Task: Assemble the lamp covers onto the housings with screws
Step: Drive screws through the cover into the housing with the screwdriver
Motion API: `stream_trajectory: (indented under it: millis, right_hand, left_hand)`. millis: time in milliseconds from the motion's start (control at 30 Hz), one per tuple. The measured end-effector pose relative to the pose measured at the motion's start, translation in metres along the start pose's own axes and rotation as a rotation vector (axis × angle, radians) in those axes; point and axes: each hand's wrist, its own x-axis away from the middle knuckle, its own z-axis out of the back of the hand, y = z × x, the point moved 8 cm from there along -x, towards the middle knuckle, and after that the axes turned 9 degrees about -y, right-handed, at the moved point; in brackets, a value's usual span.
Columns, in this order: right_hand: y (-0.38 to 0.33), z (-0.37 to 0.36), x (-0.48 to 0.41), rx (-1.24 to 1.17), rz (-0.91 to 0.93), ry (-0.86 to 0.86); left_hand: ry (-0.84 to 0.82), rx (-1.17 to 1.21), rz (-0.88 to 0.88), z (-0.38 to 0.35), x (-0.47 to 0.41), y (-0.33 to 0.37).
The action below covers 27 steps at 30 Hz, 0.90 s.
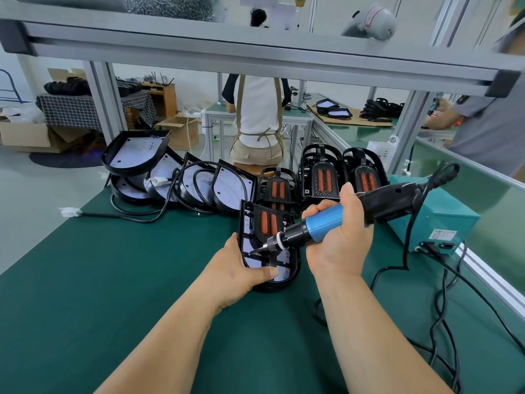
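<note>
The green tabletop [142,280] carries everything, and the lamp housing [295,260] in hand serves as the landmark. Behind it to the left lies a row of open housings [181,183] with white boards showing. Directly behind it and to the right stand stacks of black covers [324,177] with orange lenses. Well to its right sits a teal power box [437,220].

The lamp housing itself is at the tabletop's middle, with one cover [268,223] laid over its far half. It seems tipped up toward the camera, though I cannot tell whether its near end rests on the tabletop.

The electric screwdriver [324,226] crosses above the housing from the right. The right grip [341,240] is wrapped round its blue barrel. The left grip [241,268] clasps the housing's left edge, fingers curled beneath and thumb pressed on the near rim. The housing thus lies inside the left grip and just beside the right one, apart from it.

The bit [254,250] meets the housing at its left side, just above the left thumb. Any screw there is too small to make out.

The step looks like driving a screw through the cover. It is done well by bringing the slanted bit in line with the hole before triggering. Pressure should be light, and the left grip should brace against the twist with its thumb out of the bit's path.
</note>
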Motion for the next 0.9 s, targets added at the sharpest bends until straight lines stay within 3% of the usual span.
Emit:
stream_trajectory:
  millis: [433,900]
  right_hand:
    - [-0.026,0.017,-0.009,-0.044,0.07,0.094]
    - [-0.065,0.106,-0.014,0.192,-0.326,0.464]
  left_hand:
    - [-0.009,0.042,-0.047,0.0,0.004,0.0]
    - [-0.04,0.147,-0.034,0.004,0.004,-0.003]
